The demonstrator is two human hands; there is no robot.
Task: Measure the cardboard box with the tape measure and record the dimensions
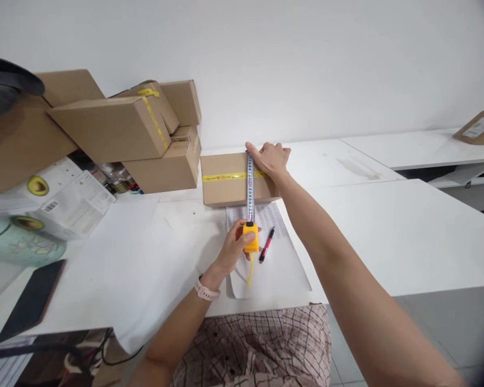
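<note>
A small taped cardboard box (222,191) lies on the white table, a yellow strip of tape running across its top. My left hand (230,248) is closed around the yellow case of a tape measure (250,241), in front of the box's near edge. The pulled-out metal blade (250,188) stretches straight across the box top to its far edge. There my right hand (271,158) pins the blade's end with the thumb, its other fingers curled at the far edge. Beneath my left hand lie a printed sheet (284,269) and a red-and-black pen (267,245).
Several cardboard boxes (105,129) are piled at the left by the wall. Nearer are a white avocado-printed carton (75,199), a mint-green container (32,244) and a dark flat tablet-like object (32,301). Another box (479,129) stands far right.
</note>
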